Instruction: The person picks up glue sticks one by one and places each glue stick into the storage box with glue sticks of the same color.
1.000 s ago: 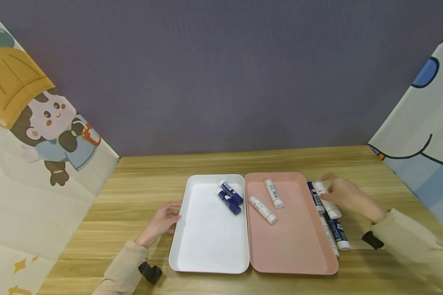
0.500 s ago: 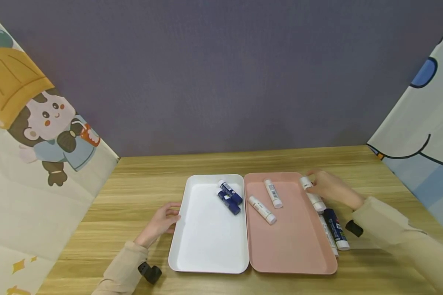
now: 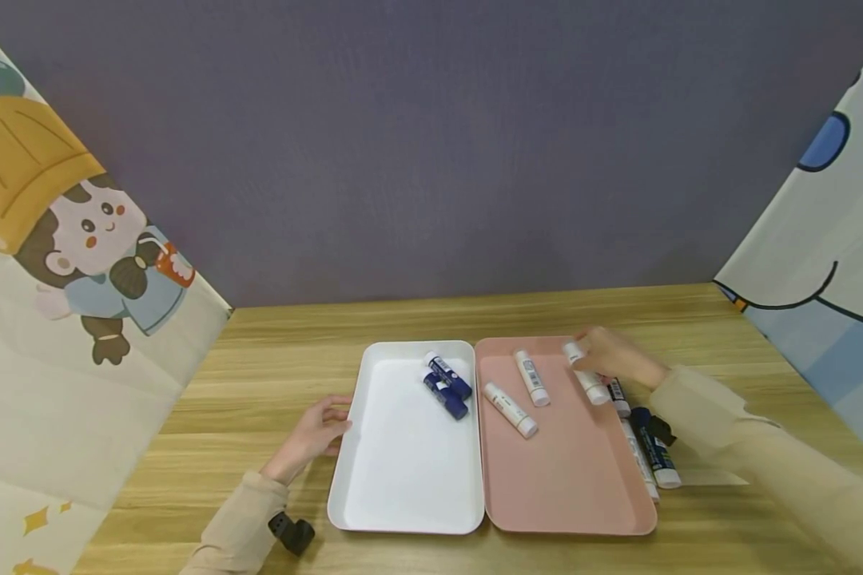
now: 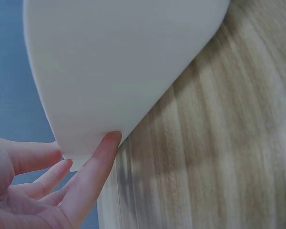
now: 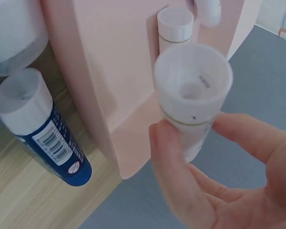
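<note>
We have a white tube (image 5: 195,78) pinched in our right grip (image 3: 614,357), over the pink tray (image 3: 561,483)'s far right side; its print is too small to read. Our left grip (image 3: 312,434) is relaxed, fingers extended against the white tray (image 3: 410,479). On the bench (image 3: 280,351) beside the pink tray, a blue tube (image 5: 63,164) shows a barcode (image 5: 52,145) and round slashed symbol (image 5: 74,167); its lettering is illegible to us.

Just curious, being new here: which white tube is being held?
The white tube pinched in the right hand, above the right side of the pink tray. Two other white tubes lie untouched inside it, a fourth outside its right edge.
</note>
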Action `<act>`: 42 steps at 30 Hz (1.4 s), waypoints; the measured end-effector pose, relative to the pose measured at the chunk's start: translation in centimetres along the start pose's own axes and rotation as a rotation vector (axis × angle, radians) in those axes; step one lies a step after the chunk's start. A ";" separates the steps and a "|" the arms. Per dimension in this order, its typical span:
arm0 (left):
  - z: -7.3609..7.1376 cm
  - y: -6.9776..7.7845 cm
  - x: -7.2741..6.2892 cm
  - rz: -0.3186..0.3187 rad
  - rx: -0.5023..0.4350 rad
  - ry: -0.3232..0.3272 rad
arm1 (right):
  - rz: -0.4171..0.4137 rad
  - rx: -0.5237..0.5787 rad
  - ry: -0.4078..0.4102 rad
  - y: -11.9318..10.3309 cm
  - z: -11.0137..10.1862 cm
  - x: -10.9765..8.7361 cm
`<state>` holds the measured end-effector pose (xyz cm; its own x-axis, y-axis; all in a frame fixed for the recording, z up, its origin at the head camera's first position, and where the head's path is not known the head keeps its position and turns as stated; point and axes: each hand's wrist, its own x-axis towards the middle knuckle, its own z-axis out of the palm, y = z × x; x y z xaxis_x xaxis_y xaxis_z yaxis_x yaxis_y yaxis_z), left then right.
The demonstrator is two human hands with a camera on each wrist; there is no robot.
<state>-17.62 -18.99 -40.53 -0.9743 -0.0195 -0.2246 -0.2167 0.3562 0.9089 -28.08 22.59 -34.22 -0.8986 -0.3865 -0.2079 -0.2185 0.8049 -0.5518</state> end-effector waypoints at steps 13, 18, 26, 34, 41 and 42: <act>0.0 -0.1 0.0 -0.004 -0.002 -0.005 | 0.092 0.009 -0.056 0.3 1.3 2.5; -0.1 -0.1 0.0 0.001 -0.007 -0.010 | 0.078 -0.010 -0.026 0.1 1.8 2.8; -0.1 -0.1 0.0 0.004 -0.017 -0.023 | 0.110 -0.027 -0.044 -0.4 2.2 3.4; -0.1 -0.1 0.0 0.000 -0.018 -0.021 | 0.147 -0.009 -0.066 -0.5 2.6 4.1; 0.0 0.1 -0.1 -0.008 -0.003 -0.011 | 0.160 -0.031 -0.072 -0.3 2.8 4.5; 0.0 0.1 -0.1 -0.010 -0.002 -0.008 | 0.162 -0.033 -0.073 -0.3 2.9 4.5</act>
<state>-17.55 -18.97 -40.41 -0.9715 -0.0151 -0.2366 -0.2265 0.3538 0.9075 -31.02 19.33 -37.32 -0.8934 -0.2809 -0.3505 -0.0864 0.8732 -0.4796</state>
